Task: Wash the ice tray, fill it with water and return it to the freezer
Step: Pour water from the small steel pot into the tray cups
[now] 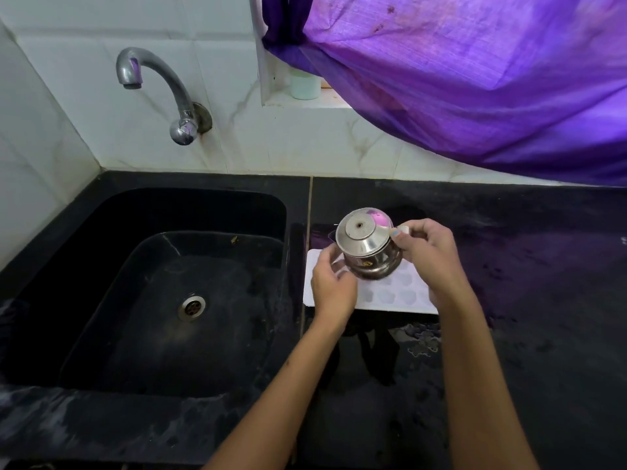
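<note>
Ice tray (pixel 390 295) lies on the dark surface (pixel 543 300); right hand (pixel 429 252) grips a tilted steel jug (pixel 368 247), left hand (pixel 330 283) curls fingers at its spout. Pour slowly, cell by cell.

We see soft daylight filtering through the purple curtain (pixel 475 79) at upper right, tinting the wet black desk (pixel 543 283) violet. The steel pot (pixel 368 247) and tap (pixel 159 86) carry small purple glints. The sink (pixel 152 300) stays dim, its detail lost in shadow. Our forearms throw faint shadows on the desk. Wide-angle bending curves the tiled wall and desk edge; the frame's corners look softer than its middle.
</note>
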Demonstrator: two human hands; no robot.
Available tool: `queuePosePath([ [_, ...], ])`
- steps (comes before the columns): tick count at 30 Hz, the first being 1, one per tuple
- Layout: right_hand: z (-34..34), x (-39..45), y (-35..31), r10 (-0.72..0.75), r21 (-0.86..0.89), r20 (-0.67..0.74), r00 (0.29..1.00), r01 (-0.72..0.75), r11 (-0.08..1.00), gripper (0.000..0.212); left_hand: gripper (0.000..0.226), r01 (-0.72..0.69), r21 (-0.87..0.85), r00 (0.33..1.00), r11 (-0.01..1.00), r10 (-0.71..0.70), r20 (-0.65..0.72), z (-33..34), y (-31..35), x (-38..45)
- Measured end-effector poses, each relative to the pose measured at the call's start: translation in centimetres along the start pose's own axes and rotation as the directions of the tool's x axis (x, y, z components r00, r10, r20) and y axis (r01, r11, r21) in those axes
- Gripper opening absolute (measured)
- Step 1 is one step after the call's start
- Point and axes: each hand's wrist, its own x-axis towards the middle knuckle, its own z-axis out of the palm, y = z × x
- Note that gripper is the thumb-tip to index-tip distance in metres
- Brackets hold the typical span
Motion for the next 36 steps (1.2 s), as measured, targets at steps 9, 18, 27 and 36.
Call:
queuePosePath([
  [9, 1.1, 3.9, 2.6, 0.206, 0.333, 0.030, 0.978, -0.204, 0.921, 0.012, 0.063, 0.007, 0.039, 1.000, 0.999, -0.008, 0.023, 0.7, 2.0, 4.5],
  [18, 2.8, 11.0, 2.9, 0.272, 0.386, 0.072, 0.960, -0.278, 0.879, 0.017, 0.062, 0.029, 0.071, 0.999, 0.997, -0.031, 0.029, 3.3, 2.9, 10.4],
  [27, 4.6, 17.7, 3.1, 0.285, 0.337, 0.105, 0.953, -0.303, 0.891, 0.021, 0.057, 0.110, 0.159, 0.993, 0.981, -0.114, 0.018, 5.6, 3.1, 16.8],
  [36, 5.5, 21.9, 2.9, 0.297, 0.297, 0.108, 0.949, -0.316, 0.901, 0.019, 0.045, 0.186, 0.167, 0.983, 0.968, -0.184, -0.030, 7.0, 3.8, 20.9],
])
